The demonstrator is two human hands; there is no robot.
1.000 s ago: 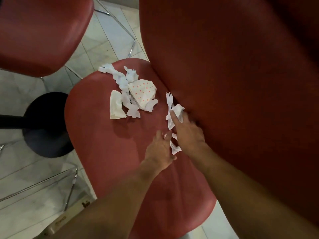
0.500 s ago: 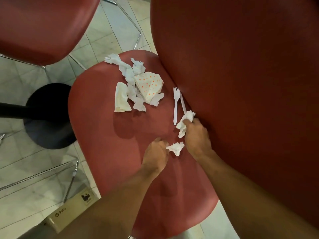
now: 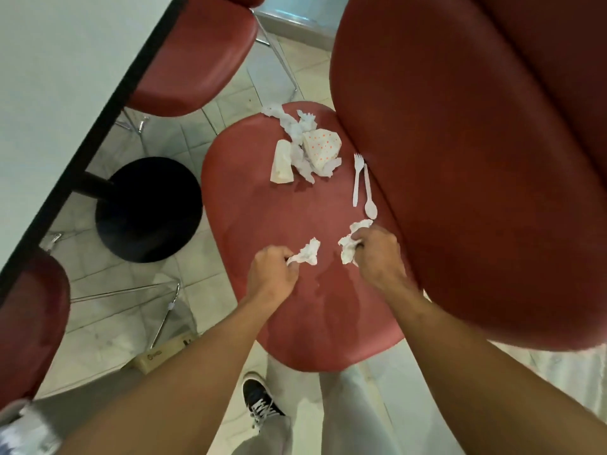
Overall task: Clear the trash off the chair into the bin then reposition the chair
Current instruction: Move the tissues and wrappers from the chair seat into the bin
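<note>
A red chair seat (image 3: 262, 198) fills the middle, its tall red backrest (image 3: 476, 142) to the right. My left hand (image 3: 272, 277) is shut on a small crumpled white tissue (image 3: 308, 252) just above the seat. My right hand (image 3: 377, 254) grips another crumpled tissue (image 3: 348, 247) near the backrest. Beyond my right hand lie a white plastic fork (image 3: 357, 178) and spoon (image 3: 369, 198) side by side. At the seat's far end sits a pile of torn napkins (image 3: 295, 133), an orange-dotted wrapper (image 3: 322, 147) and a flattened white paper piece (image 3: 281, 162).
A white table (image 3: 65, 77) with a dark edge runs along the left, its black round base (image 3: 147, 208) on the tiled floor. Other red chairs (image 3: 197, 54) stand at top and at lower left (image 3: 29, 323). A cardboard box (image 3: 161, 353) lies below; my shoe (image 3: 259, 399) is near it.
Both hands closed on tissue pieces, lifted them and drew back toward me and apart. The spoon, hidden before under the tissue, now shows. The view pulled back and tilted.
</note>
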